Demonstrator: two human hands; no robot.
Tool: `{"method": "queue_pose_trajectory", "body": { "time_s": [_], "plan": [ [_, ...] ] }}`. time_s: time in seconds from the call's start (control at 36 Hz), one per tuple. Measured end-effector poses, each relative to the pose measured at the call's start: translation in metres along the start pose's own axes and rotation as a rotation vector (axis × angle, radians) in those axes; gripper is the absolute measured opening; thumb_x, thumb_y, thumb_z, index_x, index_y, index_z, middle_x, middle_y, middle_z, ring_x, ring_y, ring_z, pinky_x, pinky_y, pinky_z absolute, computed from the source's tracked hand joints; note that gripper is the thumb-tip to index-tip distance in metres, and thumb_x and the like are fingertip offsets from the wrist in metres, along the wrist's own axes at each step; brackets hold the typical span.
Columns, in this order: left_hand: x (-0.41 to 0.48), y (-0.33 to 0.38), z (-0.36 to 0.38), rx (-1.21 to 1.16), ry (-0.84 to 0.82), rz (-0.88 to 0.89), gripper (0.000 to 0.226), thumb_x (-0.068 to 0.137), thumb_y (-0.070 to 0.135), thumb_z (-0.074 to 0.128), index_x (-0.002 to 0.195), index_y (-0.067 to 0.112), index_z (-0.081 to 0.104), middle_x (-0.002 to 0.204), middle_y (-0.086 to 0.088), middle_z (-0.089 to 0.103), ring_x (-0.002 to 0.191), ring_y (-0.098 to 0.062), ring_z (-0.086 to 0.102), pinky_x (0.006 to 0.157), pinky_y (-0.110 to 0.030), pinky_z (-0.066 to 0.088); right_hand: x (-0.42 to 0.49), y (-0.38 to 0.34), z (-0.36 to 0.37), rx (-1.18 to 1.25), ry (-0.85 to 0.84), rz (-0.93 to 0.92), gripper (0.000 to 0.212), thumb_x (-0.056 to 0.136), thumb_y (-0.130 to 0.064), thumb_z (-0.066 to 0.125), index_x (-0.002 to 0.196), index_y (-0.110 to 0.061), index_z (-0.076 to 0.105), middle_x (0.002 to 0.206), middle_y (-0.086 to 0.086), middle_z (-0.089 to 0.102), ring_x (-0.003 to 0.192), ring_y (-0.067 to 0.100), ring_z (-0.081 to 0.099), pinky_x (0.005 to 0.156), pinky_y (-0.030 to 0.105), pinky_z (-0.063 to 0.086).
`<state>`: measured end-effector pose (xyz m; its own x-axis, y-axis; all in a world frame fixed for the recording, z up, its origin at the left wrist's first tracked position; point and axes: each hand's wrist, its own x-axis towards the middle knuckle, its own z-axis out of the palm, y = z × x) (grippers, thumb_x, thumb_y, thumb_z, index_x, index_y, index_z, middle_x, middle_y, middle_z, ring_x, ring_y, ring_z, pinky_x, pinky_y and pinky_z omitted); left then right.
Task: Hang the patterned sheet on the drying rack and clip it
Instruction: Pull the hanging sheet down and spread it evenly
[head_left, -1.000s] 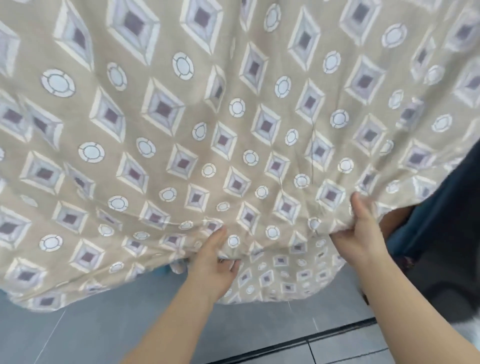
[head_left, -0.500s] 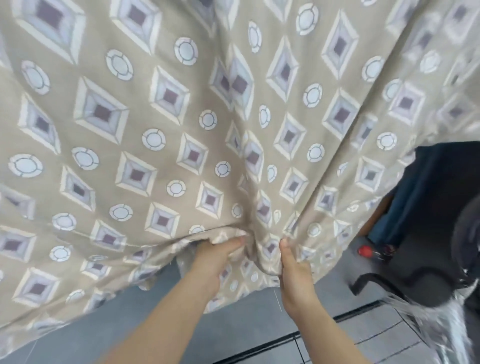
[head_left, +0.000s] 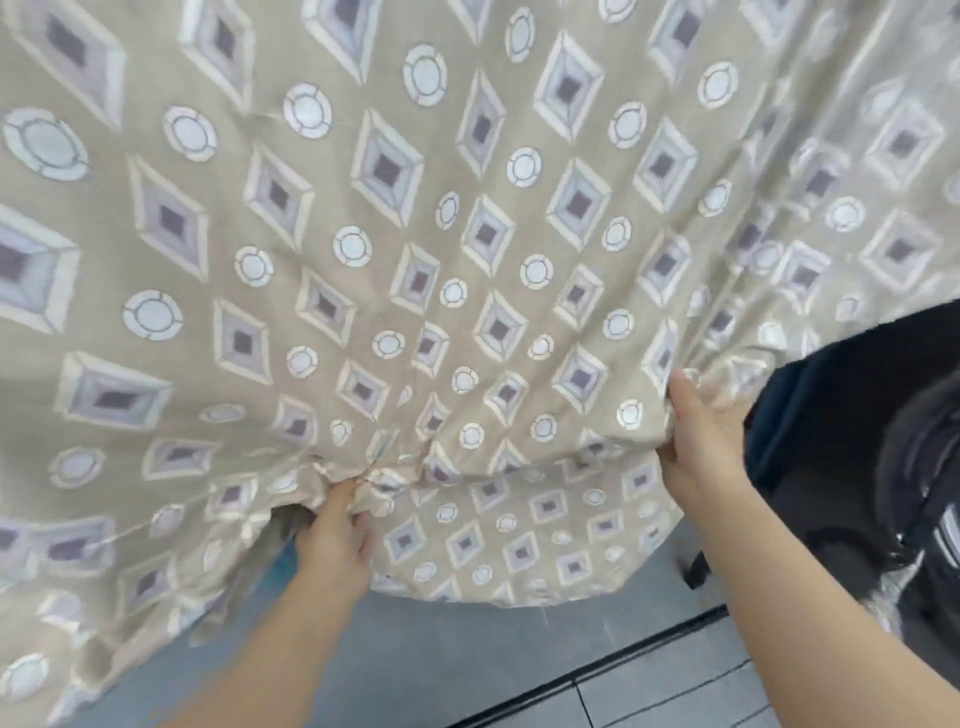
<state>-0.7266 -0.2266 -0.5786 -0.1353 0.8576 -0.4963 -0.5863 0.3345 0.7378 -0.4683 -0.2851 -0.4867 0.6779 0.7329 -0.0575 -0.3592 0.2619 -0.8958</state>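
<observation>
Moved out toward 3 o'clock since half a second ago: right hand (head_left: 701, 441), now well apart from left hand (head_left: 335, 540). Sheet (head_left: 467, 234): hung ahead at 12 o'clock, hem stretched from 8 to 2 o'clock between them; bunched edge is gripped by each.

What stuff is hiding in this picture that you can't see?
Head view:
- Drying rack and clips: not visible; the sheet fills the top.
- Left hand fingertips: buried in sheet folds.
- Right hand fingers: behind the sheet edge.
- Dark things on the right: blurred, cut off by the edge.
</observation>
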Motion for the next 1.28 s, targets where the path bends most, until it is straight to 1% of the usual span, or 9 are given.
{"method": "queue_pose_trajectory", "body": {
  "time_s": [0.06, 0.14, 0.25, 0.36, 0.58, 0.78, 0.97, 1.14, 1.28],
  "plan": [
    [-0.006, -0.008, 0.005, -0.072, -0.054, -0.18, 0.081, 0.081, 0.064, 0.049, 0.143, 0.015, 0.032, 0.137, -0.006, 0.049, 0.124, -0.02, 0.049, 0.102, -0.036, 0.041, -0.005, 0.019, -0.004, -0.105, 0.001, -0.018, 0.042, 0.092, -0.031, 0.057, 0.124, -0.004, 0.053, 0.109, 0.021, 0.066, 0.101, 0.034, 0.064, 0.091, 0.047, 0.051],
    [-0.03, -0.026, 0.022, -0.083, -0.24, -0.341, 0.104, 0.07, 0.081, 0.041, 0.147, 0.015, 0.018, 0.134, -0.012, 0.046, 0.121, -0.032, 0.048, 0.095, -0.054, 0.038, -0.012, 0.042, -0.009, -0.195, -0.023, 0.042, 0.078, 0.082, -0.051, 0.059, 0.119, 0.016, 0.046, 0.115, 0.038, 0.054, 0.107, 0.053, 0.052, 0.092, 0.062, 0.044],
    [-0.048, -0.036, 0.053, 0.073, -0.418, -0.314, 0.082, 0.073, 0.066, 0.051, 0.139, 0.021, 0.033, 0.126, -0.008, 0.053, 0.119, -0.024, 0.05, 0.101, -0.05, 0.037, -0.026, 0.07, -0.011, -0.258, -0.171, 0.122, 0.036, 0.094, -0.04, 0.047, 0.102, -0.01, 0.065, 0.086, 0.003, 0.074, 0.083, 0.018, 0.07, 0.078, 0.031, 0.056],
    [-0.045, -0.036, 0.079, 0.156, -0.48, -0.131, 0.031, 0.087, 0.034, 0.057, 0.112, 0.016, 0.06, 0.097, -0.002, 0.071, 0.086, -0.015, 0.068, 0.072, -0.03, 0.054, -0.047, 0.101, -0.01, -0.305, -0.29, 0.168, 0.041, 0.093, -0.043, 0.045, 0.119, -0.014, 0.06, 0.109, 0.004, 0.07, 0.103, 0.02, 0.066, 0.093, 0.038, 0.05],
    [-0.023, -0.036, 0.058, 0.37, -0.236, 0.11, 0.029, 0.085, -0.008, 0.053, 0.111, -0.001, 0.061, 0.097, -0.016, 0.067, 0.082, -0.028, 0.062, 0.074, -0.036, 0.051, -0.066, 0.113, -0.014, -0.163, -0.428, 0.412, 0.021, 0.091, -0.024, 0.054, 0.111, -0.022, 0.06, 0.099, -0.006, 0.07, 0.087, 0.011, 0.062, 0.077, 0.025, 0.045],
    [-0.009, -0.029, 0.044, 0.221, -0.212, 0.171, 0.025, 0.086, -0.006, 0.055, 0.11, 0.002, 0.055, 0.092, -0.013, 0.064, 0.073, -0.018, 0.059, 0.069, -0.023, 0.054, -0.01, 0.04, -0.025, 0.399, -0.239, 0.308, 0.024, 0.088, -0.032, 0.051, 0.092, -0.023, 0.073, 0.108, 0.003, 0.069, 0.101, 0.022, 0.064, 0.09, 0.037, 0.048],
    [-0.049, -0.047, 0.064, 0.55, -0.642, 0.304, 0.024, 0.089, 0.022, 0.057, 0.111, 0.029, 0.056, 0.103, 0.019, 0.067, 0.098, 0.002, 0.061, 0.086, -0.018, 0.047, 0.0, 0.044, -0.022, 0.098, -0.087, 0.273, 0.016, 0.093, -0.021, 0.055, 0.102, -0.013, 0.065, 0.094, 0.001, 0.072, 0.082, 0.012, 0.069, 0.072, 0.026, 0.054],
    [-0.039, -0.04, 0.073, 0.764, -0.222, 0.606, 0.02, 0.082, 0.024, 0.069, 0.067, 0.013, 0.062, 0.058, 0.0, 0.058, 0.066, -0.022, 0.058, 0.072, -0.04, 0.053, -0.02, 0.085, -0.019, -0.016, -0.066, 0.285, 0.027, 0.09, -0.022, 0.059, 0.113, -0.007, 0.06, 0.097, 0.003, 0.068, 0.09, 0.018, 0.062, 0.087, 0.03, 0.047],
    [-0.019, -0.023, 0.044, 0.954, -0.115, 0.693, 0.03, 0.087, 0.026, 0.062, 0.061, 0.013, 0.056, 0.065, -0.011, 0.062, 0.071, -0.032, 0.065, 0.07, -0.043, 0.054, -0.047, 0.103, -0.014, -0.002, -0.166, 0.31, 0.036, 0.089, -0.018, 0.061, 0.123, -0.012, 0.056, 0.113, -0.001, 0.068, 0.102, 0.008, 0.062, 0.084, 0.019, 0.045]
  ]
}}
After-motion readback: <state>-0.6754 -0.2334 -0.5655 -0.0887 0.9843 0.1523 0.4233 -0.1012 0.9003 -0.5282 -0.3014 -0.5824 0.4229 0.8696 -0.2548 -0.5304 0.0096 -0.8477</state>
